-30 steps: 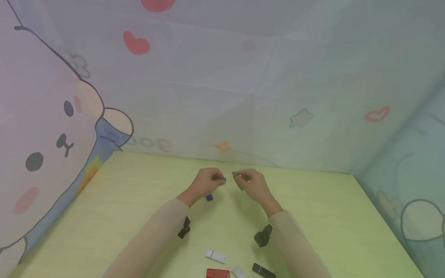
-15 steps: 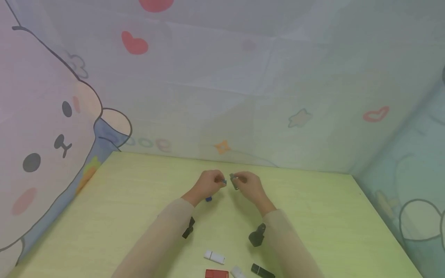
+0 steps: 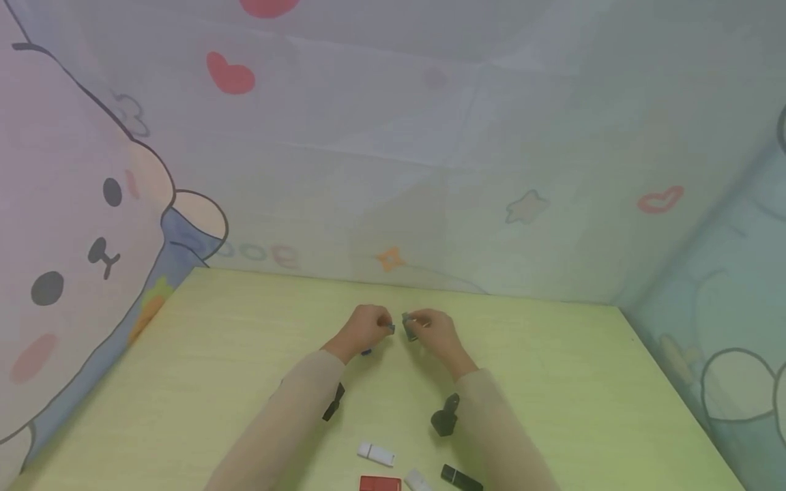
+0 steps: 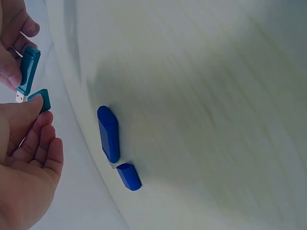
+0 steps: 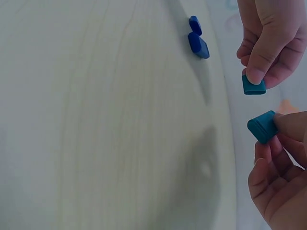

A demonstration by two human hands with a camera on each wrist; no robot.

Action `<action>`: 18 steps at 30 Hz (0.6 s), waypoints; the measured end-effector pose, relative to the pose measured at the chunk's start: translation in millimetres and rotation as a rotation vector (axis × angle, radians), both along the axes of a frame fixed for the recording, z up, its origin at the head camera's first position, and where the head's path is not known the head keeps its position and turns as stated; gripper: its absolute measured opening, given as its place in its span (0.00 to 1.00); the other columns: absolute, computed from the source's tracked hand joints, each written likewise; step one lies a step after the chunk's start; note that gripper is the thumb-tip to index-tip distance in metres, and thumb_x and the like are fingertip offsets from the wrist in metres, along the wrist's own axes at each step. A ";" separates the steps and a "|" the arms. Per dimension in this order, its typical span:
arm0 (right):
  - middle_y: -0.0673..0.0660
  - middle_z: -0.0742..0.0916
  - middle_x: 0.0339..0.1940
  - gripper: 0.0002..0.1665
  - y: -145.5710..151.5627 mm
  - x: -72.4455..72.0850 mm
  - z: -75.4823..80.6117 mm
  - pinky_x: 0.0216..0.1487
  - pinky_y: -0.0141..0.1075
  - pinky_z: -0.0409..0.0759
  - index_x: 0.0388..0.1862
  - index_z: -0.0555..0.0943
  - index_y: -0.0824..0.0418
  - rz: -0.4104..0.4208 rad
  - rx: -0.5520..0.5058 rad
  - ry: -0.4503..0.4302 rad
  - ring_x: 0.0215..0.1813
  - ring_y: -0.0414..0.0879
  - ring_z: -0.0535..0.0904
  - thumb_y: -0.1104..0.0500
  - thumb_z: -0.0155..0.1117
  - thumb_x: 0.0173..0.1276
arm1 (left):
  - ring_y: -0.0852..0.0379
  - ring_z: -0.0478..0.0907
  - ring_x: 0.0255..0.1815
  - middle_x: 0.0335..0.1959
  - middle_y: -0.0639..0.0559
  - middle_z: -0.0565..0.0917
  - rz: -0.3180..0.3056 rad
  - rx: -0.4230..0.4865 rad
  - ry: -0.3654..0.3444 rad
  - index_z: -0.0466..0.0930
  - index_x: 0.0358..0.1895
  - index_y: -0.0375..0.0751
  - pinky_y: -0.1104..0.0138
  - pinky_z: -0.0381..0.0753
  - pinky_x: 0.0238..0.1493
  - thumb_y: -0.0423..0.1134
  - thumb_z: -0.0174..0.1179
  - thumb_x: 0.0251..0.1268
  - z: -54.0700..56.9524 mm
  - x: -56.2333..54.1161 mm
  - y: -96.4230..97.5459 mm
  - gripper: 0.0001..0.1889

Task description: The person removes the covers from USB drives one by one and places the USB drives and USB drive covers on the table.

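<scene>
In the head view my left hand [image 3: 364, 332] pinches a small teal USB stick cap [image 4: 44, 100] between thumb and fingers. Facing it, my right hand [image 3: 438, 337] holds the teal USB stick [image 4: 29, 72], its metal connector [image 4: 20, 97] bare in the left wrist view. Cap and stick are apart by a small gap, both raised above the table. Below them on the table lies a blue USB stick [image 4: 109, 134], with its blue cap [image 4: 129, 177] beside its connector end; in the head view my left hand mostly covers it.
Near the table's front lie a white USB stick [image 3: 376, 454], a red one [image 3: 381, 483], a pale one [image 3: 417, 480] and a black one [image 3: 461, 477]. Dark wrist-camera mounts [image 3: 445, 416] hang beneath both sleeves. A printed cloth [image 3: 430, 136] stands behind the table [image 3: 552, 382].
Both hands have come slightly nearer and lower. The right hand has shifted left, and the teal stick has turned more upright in its fingers. The two teal pieces stay apart.
</scene>
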State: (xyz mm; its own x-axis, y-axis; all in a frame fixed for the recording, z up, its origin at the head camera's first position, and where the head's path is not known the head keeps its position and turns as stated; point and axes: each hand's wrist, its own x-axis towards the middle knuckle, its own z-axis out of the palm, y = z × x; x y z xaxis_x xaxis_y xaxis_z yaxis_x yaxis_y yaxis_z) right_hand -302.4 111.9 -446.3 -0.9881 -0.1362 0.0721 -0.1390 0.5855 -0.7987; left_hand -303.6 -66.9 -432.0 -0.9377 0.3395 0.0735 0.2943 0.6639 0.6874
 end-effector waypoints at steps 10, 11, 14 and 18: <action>0.65 0.84 0.53 0.18 -4.6 2.2 -6.5 0.51 0.47 0.79 0.52 0.80 0.68 0.011 -0.002 -0.037 0.50 0.57 0.80 0.57 0.59 0.69 | 0.51 0.79 0.38 0.36 0.45 0.84 -0.026 -0.059 0.023 0.82 0.34 0.34 0.60 0.80 0.45 0.28 0.59 0.63 -10.2 -4.5 0.8 0.03; 0.65 0.83 0.54 0.18 -4.9 2.4 -7.3 0.51 0.48 0.79 0.53 0.80 0.68 0.013 -0.001 -0.047 0.51 0.58 0.80 0.57 0.59 0.69 | 0.51 0.79 0.39 0.36 0.45 0.84 -0.028 -0.062 0.024 0.83 0.34 0.34 0.59 0.80 0.45 0.27 0.59 0.62 -10.7 -4.7 1.0 0.03; 0.65 0.82 0.55 0.18 -5.3 1.7 -11.1 0.55 0.49 0.78 0.53 0.79 0.67 0.008 0.001 -0.077 0.55 0.59 0.79 0.57 0.59 0.70 | 0.50 0.79 0.39 0.36 0.44 0.84 -0.034 -0.069 0.028 0.83 0.34 0.33 0.59 0.80 0.45 0.27 0.59 0.61 -12.5 -5.5 1.6 0.03; 0.66 0.83 0.54 0.18 -5.4 0.9 -15.3 0.52 0.47 0.79 0.52 0.80 0.68 0.001 -0.002 -0.100 0.52 0.58 0.81 0.58 0.60 0.70 | 0.48 0.79 0.40 0.36 0.43 0.84 -0.031 -0.096 0.020 0.83 0.33 0.32 0.57 0.80 0.47 0.25 0.59 0.59 -14.8 -7.1 2.6 0.03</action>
State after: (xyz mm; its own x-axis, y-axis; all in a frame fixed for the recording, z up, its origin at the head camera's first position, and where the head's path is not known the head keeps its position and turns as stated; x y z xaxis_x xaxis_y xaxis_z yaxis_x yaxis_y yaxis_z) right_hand -301.5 106.5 -461.6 -0.9902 -0.1373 -0.0271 -0.0588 0.5839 -0.8097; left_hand -310.7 -64.3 -446.8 -0.9254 0.3745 0.0583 0.3288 0.7166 0.6151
